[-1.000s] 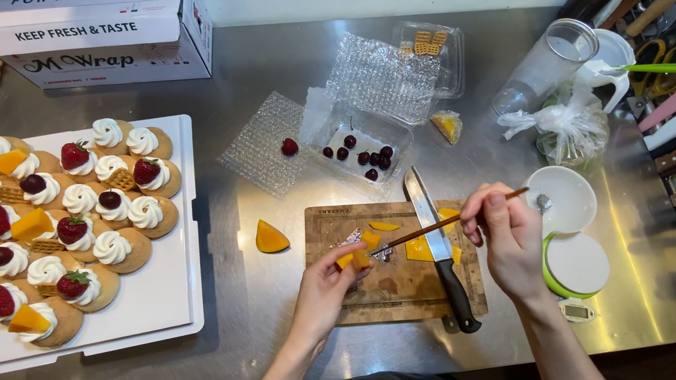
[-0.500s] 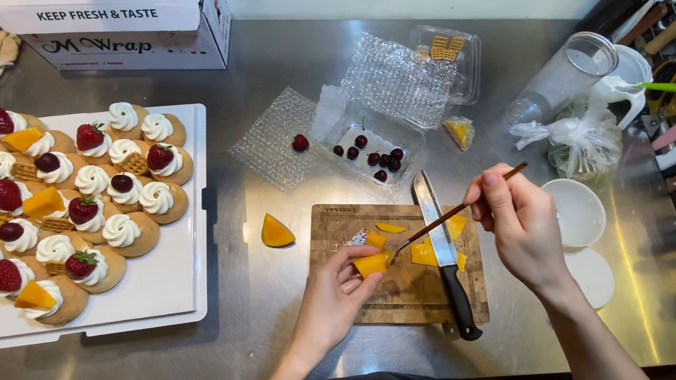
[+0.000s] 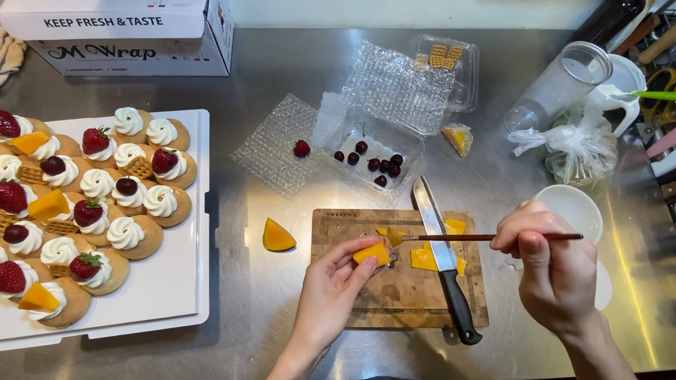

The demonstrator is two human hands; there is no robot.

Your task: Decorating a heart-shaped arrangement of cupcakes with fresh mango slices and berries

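Holding a small orange fruit wedge (image 3: 371,254) between thumb and fingertips, my left hand (image 3: 335,289) keeps it just over the near-left part of the wooden cutting board (image 3: 394,295), while my right hand (image 3: 552,265) is closed around a thin brown brush (image 3: 481,237) whose tip reaches the wedge. I judge the work to be well advanced: on the white tray (image 3: 170,288) at the left, most of the round biscuits carry a swirl of cream, and many already bear a strawberry, a dark cherry, a waffle-patterned cracker or an orange wedge. Several creams show no orange piece, so some topping remains. Supplies are at hand: more orange pieces (image 3: 432,257) lie on the board beside the black-handled knife (image 3: 442,254), one loose wedge (image 3: 277,237) sits on the steel worktop (image 3: 288,342) between tray and board, and cherries (image 3: 373,163) rest in a clear plastic tub behind. The held wedge looks firm, bright orange-yellow and clean-cut; I cannot tell whether its surface is wet or glazed. A white bowl (image 3: 576,205) stands just right of the board.
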